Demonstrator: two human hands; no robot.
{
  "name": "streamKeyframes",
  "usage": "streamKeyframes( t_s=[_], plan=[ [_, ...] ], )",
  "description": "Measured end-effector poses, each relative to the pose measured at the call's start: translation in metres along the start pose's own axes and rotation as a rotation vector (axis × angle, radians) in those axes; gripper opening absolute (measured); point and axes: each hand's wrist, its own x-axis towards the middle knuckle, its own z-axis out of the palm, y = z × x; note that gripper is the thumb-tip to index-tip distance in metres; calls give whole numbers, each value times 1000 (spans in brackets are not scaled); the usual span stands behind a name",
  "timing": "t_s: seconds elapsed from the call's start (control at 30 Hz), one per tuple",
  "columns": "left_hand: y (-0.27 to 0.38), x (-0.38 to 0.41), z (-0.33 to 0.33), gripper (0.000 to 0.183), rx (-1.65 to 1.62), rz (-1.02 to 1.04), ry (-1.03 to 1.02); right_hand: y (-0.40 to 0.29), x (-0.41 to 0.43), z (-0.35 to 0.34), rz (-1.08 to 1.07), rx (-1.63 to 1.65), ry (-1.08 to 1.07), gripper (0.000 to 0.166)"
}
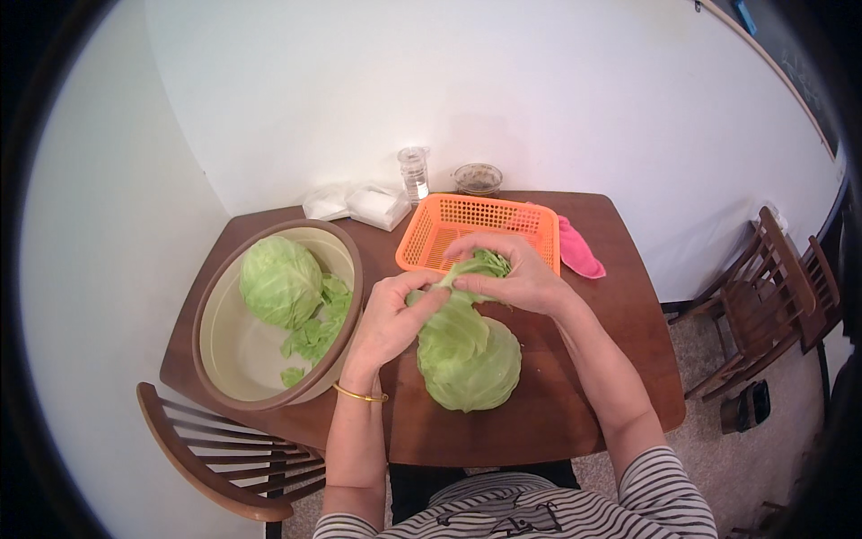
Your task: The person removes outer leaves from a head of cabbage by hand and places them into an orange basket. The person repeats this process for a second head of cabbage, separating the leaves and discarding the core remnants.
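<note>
A cabbage head rests on the wooden table in front of me. Above it, my left hand and my right hand pinch a green cabbage leaf between thumbs and fingers, the left on its lower part, the right on its curled upper end. Beyond my hands stands an orange plastic basket with perforated walls. At the left, a large beige tub with a brown rim holds another cabbage head and loose leaf pieces.
A pink cloth lies right of the basket. Behind stand white packages, a clear jug and a glass bowl with dark contents. One wooden chair is at the lower left, others at the right beside a small bin.
</note>
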Motion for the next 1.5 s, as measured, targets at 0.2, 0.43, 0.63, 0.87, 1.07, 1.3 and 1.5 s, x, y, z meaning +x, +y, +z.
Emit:
streamKeyframes(
  t_s=[0.2,0.43,0.63,0.87,1.07,1.3,1.5],
  plan=[
    [4,-1,-5,20,140,-94,52,7,0,2,-116,-213,10,16],
    [0,2,21,16,269,-29,306,26,3,28,-300,-678,351,11],
    [1,1,24,19,209,8,274,43,44,-10,-194,-695,657,13],
    [-34,17,9,21,-66,-46,246,-9,131,58,-396,-351,424,25],
    [-51,22,12,8,-19,122,384,-12,128,124,-221,-752,-248,79],
    [-39,21,4,9,-292,-11,341,-2,70,1,-129,-680,129,53],
    [-34,22,14,10,-325,15,420,19,14,-3,213,-57,17,35]
  ],
)
